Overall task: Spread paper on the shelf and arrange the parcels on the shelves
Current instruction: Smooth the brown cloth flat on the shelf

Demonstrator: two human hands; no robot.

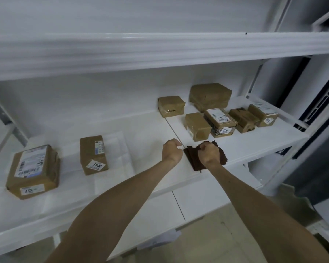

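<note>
- My right hand (209, 155) was clenched around a dark cloth (193, 160), knuckles up, pressing it onto the shelf (251, 147) near the front edge.
- The cloth's jagged edge stuck out to the right of my fist, and a flat folded part lay under my wrist.
- My left hand (172, 149) was curled into a fist just beside the cloth, not touching it. It sat at the right edge of the paper (144, 130); I could not tell whether it pinched that edge.
- The paper lay spread over the left part of the shelf, its right border running as a thin line from my left fist toward the back.
- Just beyond the cloth stood a plain parcel (197, 126), close to my right knuckles but apart from them.
- Touching its right side was a patterned box (220, 122) with a white label on top, then a taped parcel (242, 119) and a labelled parcel (263, 114) in a row toward the right end.
- Behind that row stood a small parcel (171, 106) and a large parcel (210, 96) near the back wall.
- Well to my left, on the paper, stood an upright parcel (93, 154) marked 3006, and further left a wide parcel (33, 171) marked 07.
- The upper shelf (160, 52) crossed overhead.
</note>
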